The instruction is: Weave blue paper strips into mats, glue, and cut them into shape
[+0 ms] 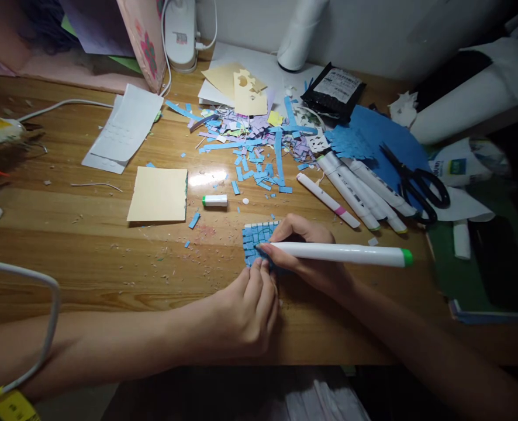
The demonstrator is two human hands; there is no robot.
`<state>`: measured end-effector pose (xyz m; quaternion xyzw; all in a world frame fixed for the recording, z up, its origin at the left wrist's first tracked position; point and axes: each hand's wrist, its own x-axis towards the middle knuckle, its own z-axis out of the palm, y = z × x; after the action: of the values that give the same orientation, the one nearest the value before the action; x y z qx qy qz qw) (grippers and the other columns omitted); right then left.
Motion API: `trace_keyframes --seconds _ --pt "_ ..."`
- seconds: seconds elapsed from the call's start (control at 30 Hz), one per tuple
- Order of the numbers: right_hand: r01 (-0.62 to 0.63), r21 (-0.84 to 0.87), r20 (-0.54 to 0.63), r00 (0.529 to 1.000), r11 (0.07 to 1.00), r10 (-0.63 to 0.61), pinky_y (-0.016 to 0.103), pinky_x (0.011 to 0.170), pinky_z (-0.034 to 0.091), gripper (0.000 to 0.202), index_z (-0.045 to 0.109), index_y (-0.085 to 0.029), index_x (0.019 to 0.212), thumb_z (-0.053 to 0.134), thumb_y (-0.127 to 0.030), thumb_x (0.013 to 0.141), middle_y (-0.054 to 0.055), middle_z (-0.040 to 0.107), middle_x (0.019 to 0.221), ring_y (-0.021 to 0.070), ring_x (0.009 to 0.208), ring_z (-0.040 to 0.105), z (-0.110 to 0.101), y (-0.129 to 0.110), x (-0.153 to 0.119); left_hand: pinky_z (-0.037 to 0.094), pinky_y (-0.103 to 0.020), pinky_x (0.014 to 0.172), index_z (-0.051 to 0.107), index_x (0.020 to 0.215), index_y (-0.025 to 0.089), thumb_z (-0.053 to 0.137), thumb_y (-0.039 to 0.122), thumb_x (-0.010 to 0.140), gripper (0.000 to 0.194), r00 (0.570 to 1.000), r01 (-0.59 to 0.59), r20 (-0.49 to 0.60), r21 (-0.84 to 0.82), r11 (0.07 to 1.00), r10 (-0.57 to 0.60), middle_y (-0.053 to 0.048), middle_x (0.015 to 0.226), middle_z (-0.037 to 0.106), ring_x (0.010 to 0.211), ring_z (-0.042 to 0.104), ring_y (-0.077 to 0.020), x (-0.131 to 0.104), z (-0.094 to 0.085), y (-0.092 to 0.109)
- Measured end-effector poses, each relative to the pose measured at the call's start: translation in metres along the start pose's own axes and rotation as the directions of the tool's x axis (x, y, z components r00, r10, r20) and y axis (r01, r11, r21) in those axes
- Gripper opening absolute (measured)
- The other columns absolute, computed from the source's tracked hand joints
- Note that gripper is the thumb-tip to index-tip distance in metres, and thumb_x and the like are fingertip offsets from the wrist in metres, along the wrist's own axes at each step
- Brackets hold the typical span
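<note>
blue paper meets your left hand, its grip unclear, and the marker clamped in your right hand.

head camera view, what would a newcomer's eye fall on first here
The white marker with a green end stands out first, held in the right hand over the small blue piece, whose near edge the left hand touches. Beyond lies a bright scatter of blue and purple paper scraps. To its right, black scissors rest partly on a blue sheet.
</note>
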<state>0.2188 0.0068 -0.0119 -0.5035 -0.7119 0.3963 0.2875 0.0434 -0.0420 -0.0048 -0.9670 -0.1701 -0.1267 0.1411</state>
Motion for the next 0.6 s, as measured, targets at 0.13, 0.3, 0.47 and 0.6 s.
trace_keyframes --seconds 0.13,0.3,0.47,0.6 --pt "-0.016 0.023 0.048 0.999 1.000 0.015 0.022 0.048 0.036 0.023 0.055 -0.017 0.063 0.069 -0.032 0.073 -0.001 0.061 0.059 0.0111 0.053 0.053 -0.0009 -0.0008 0.0005 0.053 -0.040 0.079 0.060 0.104 -0.003 0.042 0.018 0.088 0.032 1.000 -0.025 0.008 -0.008 1.000 0.025 -0.022 0.098 0.066 0.091 0.065 -0.0273 -0.0005 -0.0018 -0.0026" --pt "-0.026 0.001 0.088 0.996 1.000 0.025 0.022 0.048 0.036 0.024 0.055 -0.017 0.063 0.069 -0.033 0.073 -0.001 0.059 0.058 0.0110 0.053 0.052 -0.0028 0.0007 0.0001 0.051 -0.041 0.078 0.065 0.093 0.000 0.040 0.013 0.085 0.029 0.999 0.025 0.039 -0.127 0.992 -0.020 -0.021 0.098 0.064 0.089 0.062 -0.0281 0.0000 -0.0006 -0.0013" --pt "-0.030 0.011 0.115 0.993 0.999 0.029 0.022 0.048 0.035 0.025 0.053 -0.016 0.061 0.068 -0.032 0.073 -0.001 0.059 0.057 0.0107 0.052 0.051 -0.0040 0.0004 0.0014 0.050 -0.039 0.069 0.065 0.088 0.003 0.041 0.014 0.086 0.026 0.997 0.039 0.068 -0.163 0.986 -0.028 -0.019 0.096 0.062 0.080 0.060 -0.0240 0.0000 0.0010 0.0032" --pt "-0.030 0.053 0.135 0.991 0.998 0.023 0.021 0.046 0.035 0.024 0.050 -0.017 0.060 0.066 -0.029 0.074 -0.001 0.058 0.056 0.0104 0.051 0.050 -0.0054 0.0008 0.0021 0.049 -0.036 0.067 0.064 0.091 0.002 0.040 0.014 0.087 0.027 0.996 0.040 0.079 -0.129 0.991 -0.030 -0.018 0.096 0.061 0.078 0.059 -0.0212 -0.0012 0.0007 0.0042"
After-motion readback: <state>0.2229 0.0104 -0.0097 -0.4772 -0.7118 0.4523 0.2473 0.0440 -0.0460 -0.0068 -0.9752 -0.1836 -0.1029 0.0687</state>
